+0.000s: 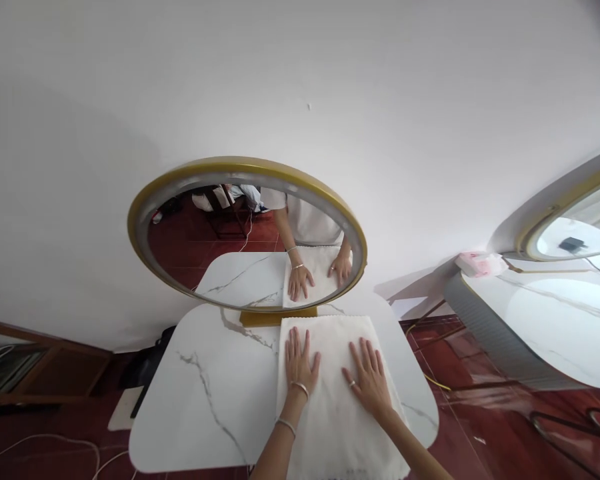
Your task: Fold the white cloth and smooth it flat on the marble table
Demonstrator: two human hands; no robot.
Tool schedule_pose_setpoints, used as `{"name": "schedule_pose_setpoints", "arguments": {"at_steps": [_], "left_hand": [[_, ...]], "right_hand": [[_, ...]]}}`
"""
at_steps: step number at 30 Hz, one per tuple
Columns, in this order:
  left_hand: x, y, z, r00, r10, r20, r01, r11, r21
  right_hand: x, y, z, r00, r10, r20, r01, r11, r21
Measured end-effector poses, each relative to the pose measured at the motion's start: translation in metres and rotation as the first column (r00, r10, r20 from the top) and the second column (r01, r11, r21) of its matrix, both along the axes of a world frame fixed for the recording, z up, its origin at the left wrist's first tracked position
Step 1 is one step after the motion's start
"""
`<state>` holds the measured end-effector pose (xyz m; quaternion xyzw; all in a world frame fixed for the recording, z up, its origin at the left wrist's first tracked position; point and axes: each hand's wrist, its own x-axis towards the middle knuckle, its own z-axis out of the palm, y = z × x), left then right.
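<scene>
A white cloth [340, 427] with a scalloped edge lies spread over the right part of a white marbled table [190, 407]. My left hand [301, 365] rests flat on its upper left area, fingers stretched out; two bracelets circle that wrist. On the upper right area lies my right hand [370, 379], palm down with fingers spread and a ring on one finger. Neither hand grips anything. Just beyond the cloth's far edge stands an oval mirror [220, 227] with a gold rim, on a gold base [260, 319]. Both hands and the cloth are reflected in it.
On the right is a second white table [555, 333] with a pink-and-white packet [481, 263] and another gold-rimmed mirror [580, 227]. A wooden cabinet [45, 373] stands at the left. White cables [45, 437] run over the red floor. A white wall rises behind.
</scene>
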<state>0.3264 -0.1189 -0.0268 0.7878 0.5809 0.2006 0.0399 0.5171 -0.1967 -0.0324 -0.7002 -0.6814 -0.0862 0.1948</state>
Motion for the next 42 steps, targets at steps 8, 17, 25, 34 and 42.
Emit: {"name": "schedule_pose_setpoints", "arguments": {"at_steps": [8,17,25,34,42], "left_hand": [[-0.121,0.024,0.003,0.998,-0.031,-0.057,0.032,0.999,0.019],[-0.281,0.047,0.011,0.996,0.027,-0.080,-0.028,1.000,-0.007],[-0.317,0.052,0.014,0.995,0.092,-0.048,-0.095,0.994,-0.059],[-0.310,0.126,0.026,0.988,0.155,-0.026,-0.157,0.983,-0.097],[-0.296,0.196,0.032,0.982,0.187,-0.026,-0.189,0.977,-0.096]], "right_hand": [[-0.123,0.009,0.009,0.972,0.229,0.045,-0.228,0.973,-0.036],[-0.277,0.041,0.009,0.957,0.291,-0.006,-0.291,0.955,-0.052],[-0.319,0.055,0.003,0.983,0.161,-0.094,-0.161,0.987,0.000],[-0.332,0.155,0.010,0.981,0.190,-0.046,-0.191,0.981,-0.027],[-0.357,0.250,0.030,0.999,0.009,-0.049,-0.024,0.953,-0.301]]}}
